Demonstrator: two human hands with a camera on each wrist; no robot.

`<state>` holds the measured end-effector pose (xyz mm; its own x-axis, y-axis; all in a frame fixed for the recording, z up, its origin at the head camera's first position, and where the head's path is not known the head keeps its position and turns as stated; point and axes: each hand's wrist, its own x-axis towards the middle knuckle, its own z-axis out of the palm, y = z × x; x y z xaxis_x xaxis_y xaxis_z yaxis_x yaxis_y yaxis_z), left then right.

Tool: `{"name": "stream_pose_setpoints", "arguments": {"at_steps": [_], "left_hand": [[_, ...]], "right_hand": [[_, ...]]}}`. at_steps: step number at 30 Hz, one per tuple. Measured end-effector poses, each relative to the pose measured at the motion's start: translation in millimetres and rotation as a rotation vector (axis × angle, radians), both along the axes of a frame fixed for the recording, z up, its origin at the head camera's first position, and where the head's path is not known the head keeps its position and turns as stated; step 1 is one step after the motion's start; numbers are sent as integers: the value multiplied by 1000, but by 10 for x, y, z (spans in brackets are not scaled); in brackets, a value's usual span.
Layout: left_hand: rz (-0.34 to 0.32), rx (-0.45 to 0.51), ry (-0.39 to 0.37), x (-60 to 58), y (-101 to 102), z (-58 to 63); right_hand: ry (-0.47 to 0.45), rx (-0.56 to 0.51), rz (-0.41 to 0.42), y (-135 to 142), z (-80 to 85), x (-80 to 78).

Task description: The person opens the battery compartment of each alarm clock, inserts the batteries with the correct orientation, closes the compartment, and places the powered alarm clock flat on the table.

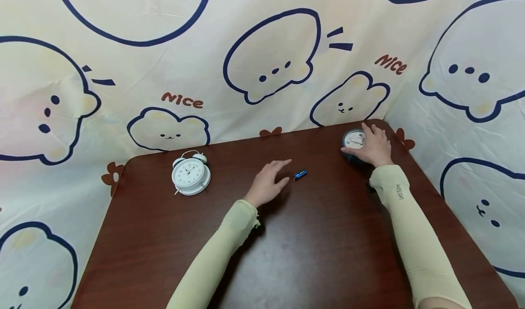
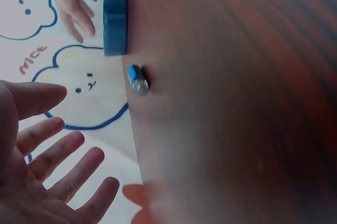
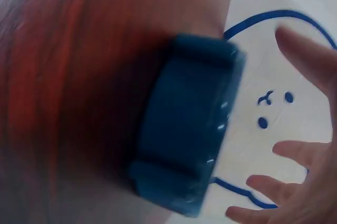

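My left hand [image 1: 266,183] hovers over the table just left of a small blue battery [image 1: 300,175], its fingers extended and holding nothing. In the left wrist view the battery [image 2: 138,79] lies on its side, apart from those fingers. At the back right, my right hand [image 1: 375,147] is spread over a round dark blue clock-like object [image 1: 353,139] with a white dial. A gap shows between the right fingers [image 3: 295,150] and the thick blue casing [image 3: 184,118] in the right wrist view. Part of the dial is hidden by the hand.
A white twin-bell alarm clock [image 1: 190,174] stands at the back left of the dark brown table [image 1: 311,249]. Cartoon-printed cloth [image 1: 246,117] hangs behind the table and along its right side.
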<state>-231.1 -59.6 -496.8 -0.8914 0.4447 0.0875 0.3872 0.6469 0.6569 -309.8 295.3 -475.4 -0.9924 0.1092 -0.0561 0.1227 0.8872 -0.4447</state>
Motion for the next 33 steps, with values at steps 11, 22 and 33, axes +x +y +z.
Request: {"name": "stream_pose_setpoints", "arguments": {"at_steps": [11, 22, 33], "left_hand": [[-55, 1, -7, 43, 111, -25], [49, 78, 0, -10, -185, 158], [118, 381, -195, -51, -277, 161]], "right_hand": [[-84, -43, -90, 103, -192, -71], [-55, -40, -75, -95, -29, -85], [148, -78, 127, -935, 333, 257]]}}
